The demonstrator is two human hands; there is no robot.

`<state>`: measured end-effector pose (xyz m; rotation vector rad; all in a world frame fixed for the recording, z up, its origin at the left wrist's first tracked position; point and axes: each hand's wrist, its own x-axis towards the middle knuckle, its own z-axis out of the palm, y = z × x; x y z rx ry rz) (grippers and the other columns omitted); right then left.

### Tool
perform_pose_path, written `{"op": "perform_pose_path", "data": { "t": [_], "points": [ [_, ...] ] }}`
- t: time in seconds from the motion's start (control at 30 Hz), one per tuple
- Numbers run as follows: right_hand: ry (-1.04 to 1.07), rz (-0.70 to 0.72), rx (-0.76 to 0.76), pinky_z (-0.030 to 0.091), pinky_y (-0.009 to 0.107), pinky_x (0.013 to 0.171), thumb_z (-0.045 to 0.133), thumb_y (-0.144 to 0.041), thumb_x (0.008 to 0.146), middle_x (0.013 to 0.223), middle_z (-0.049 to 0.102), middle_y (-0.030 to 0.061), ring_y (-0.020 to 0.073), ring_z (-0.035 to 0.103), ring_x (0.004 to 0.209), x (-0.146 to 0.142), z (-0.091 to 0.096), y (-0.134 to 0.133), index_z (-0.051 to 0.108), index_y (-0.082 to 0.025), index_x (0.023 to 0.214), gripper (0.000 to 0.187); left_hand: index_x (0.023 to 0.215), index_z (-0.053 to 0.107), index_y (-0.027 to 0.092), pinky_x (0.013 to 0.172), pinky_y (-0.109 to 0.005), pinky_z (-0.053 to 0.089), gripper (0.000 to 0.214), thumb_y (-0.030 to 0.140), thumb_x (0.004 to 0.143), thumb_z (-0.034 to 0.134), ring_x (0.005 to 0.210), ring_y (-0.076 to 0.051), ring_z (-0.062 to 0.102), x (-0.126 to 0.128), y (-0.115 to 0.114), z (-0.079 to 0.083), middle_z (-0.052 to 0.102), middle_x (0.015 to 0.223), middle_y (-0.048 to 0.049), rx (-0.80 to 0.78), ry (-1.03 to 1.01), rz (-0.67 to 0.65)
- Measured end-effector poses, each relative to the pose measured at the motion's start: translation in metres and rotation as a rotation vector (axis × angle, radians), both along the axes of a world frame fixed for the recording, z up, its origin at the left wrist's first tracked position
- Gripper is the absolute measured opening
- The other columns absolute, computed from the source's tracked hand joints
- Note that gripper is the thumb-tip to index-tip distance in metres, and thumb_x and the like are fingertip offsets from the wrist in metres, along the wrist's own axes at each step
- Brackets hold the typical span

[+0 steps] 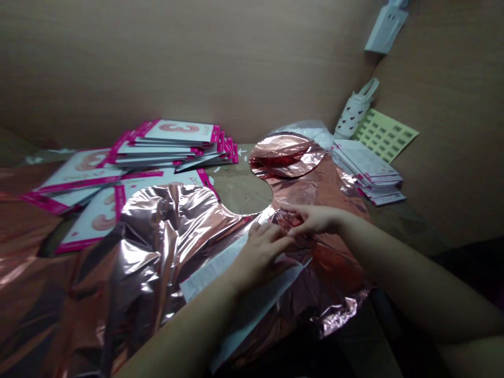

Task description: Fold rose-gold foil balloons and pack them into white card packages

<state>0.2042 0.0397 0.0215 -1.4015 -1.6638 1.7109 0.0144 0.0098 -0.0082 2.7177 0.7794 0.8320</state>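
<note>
A large rose-gold foil balloon [323, 262], flat and uninflated with curved lobes, is spread in front of me. On top of it lies a white paper sheet [214, 268], partly covered by my left hand and forearm. My left hand [264, 249] is over the sheet, its fingers curled down onto the foil; the thumb is hidden. Close beside it, my right hand [315, 218] pinches the foil between thumb and fingers near the balloon's inner curve. A rounded lobe [289, 152] of the foil is folded over at the far end.
Pink-edged white packages [177, 131] printed with a 3 are piled at back left. More foil [35, 294] covers the left side. At right are a stack of white packets [366, 168], a yellow label sheet [384, 134] and a white bottle [352, 115]. A power strip [386, 29] hangs above.
</note>
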Motion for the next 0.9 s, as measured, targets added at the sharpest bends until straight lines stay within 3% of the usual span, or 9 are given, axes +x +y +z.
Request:
{"op": "perform_pose_path", "data": {
  "t": [0.1,0.17,0.27,0.33,0.4,0.5,0.63,0.73,0.9],
  "points": [
    [0.052,-0.039,-0.051,0.044,0.02,0.058,0.067,-0.006,0.057,0.074,0.061,-0.0031,0.0098,0.057,0.064,0.01,0.008,0.003,0.056,-0.016,0.095,0.042,0.118,0.052,0.017,0.081,-0.036,0.036,0.059,0.051,0.071,0.064,0.102,-0.029,0.051,-0.013,0.014,0.012,0.058,0.113,-0.0131,-0.21,-0.113,0.382],
    [0.004,-0.042,-0.036,0.041,0.019,0.052,0.067,-0.009,0.06,0.065,0.059,-0.0032,0.008,0.053,0.055,0.014,0.022,0.011,0.057,-0.014,0.082,0.025,0.1,0.062,0.016,0.066,-0.03,0.038,0.051,0.055,0.067,0.065,0.082,-0.026,0.057,-0.02,0.024,0.025,0.064,0.088,-0.0081,-0.496,-0.123,0.485],
    [-0.059,0.05,0.041,0.038,0.018,0.047,0.069,-0.016,0.063,0.059,0.057,-0.0034,0.0062,0.049,0.049,0.014,0.054,0.03,0.058,-0.013,0.074,0.016,0.065,0.061,0.015,0.052,-0.023,0.032,0.037,0.051,0.062,0.07,0.054,-0.015,0.051,-0.022,0.028,0.043,0.053,0.054,0.0009,-0.974,-0.383,0.427],
    [-0.116,0.143,0.098,0.035,0.017,0.046,0.069,-0.021,0.066,0.057,0.055,-0.0039,0.0055,0.047,0.049,0.008,0.075,0.041,0.058,-0.014,0.071,0.014,0.067,0.06,0.015,0.05,-0.022,0.034,0.035,0.049,0.065,0.067,0.05,-0.012,0.048,-0.018,0.019,0.05,0.052,0.053,0.002,-1.17,-0.596,0.364],
    [-0.221,0.236,0.116,0.034,0.018,0.046,0.069,-0.022,0.068,0.056,0.053,-0.0039,0.0054,0.046,0.049,-0.002,0.088,0.047,0.059,-0.014,0.069,0.013,0.074,0.061,0.014,0.05,-0.023,0.037,0.037,0.051,0.068,0.063,0.048,-0.012,0.049,-0.014,0.004,0.051,0.056,0.056,0.0002,-1.285,-0.666,0.303],
    [-0.39,0.294,0.095,0.032,0.019,0.046,0.066,-0.02,0.07,0.053,0.051,-0.004,0.0058,0.044,0.048,-0.022,0.087,0.044,0.059,-0.013,0.068,0.01,0.078,0.061,0.013,0.049,-0.023,0.037,0.035,0.045,0.067,0.067,0.047,-0.012,0.05,-0.014,-0.017,0.04,0.058,0.059,-0.0016,-1.433,-0.766,0.292],
    [-0.51,0.339,0.165,0.033,0.021,0.051,0.064,-0.024,0.073,0.054,0.051,-0.0041,0.007,0.044,0.051,-0.04,0.074,0.04,0.063,-0.013,0.069,0.011,0.073,0.06,0.013,0.044,-0.02,0.032,0.032,0.044,0.069,0.065,0.041,-0.009,0.045,-0.021,-0.025,0.024,0.055,0.051,0.0018,-1.414,-0.894,0.405],
    [-0.581,0.456,0.246,0.036,0.023,0.059,0.069,-0.027,0.066,0.062,0.058,-0.002,0.0091,0.048,0.059,-0.044,0.074,0.049,0.067,-0.013,0.072,0.015,0.08,0.063,0.013,0.049,-0.021,0.037,0.034,0.047,0.071,0.064,0.047,-0.011,0.05,-0.023,-0.019,0.02,0.06,0.058,0.0003,-1.356,-0.9,0.386],
    [-0.484,0.565,0.157,0.038,0.024,0.06,0.076,-0.034,0.059,0.062,0.058,-0.0027,0.009,0.049,0.058,-0.044,0.081,0.056,0.064,-0.012,0.076,0.03,0.088,0.068,0.014,0.062,-0.027,0.044,0.036,0.047,0.074,0.061,0.062,-0.019,0.059,-0.026,-0.017,0.02,0.068,0.072,-0.0042,-1.273,-0.867,0.359]
  ]
}}
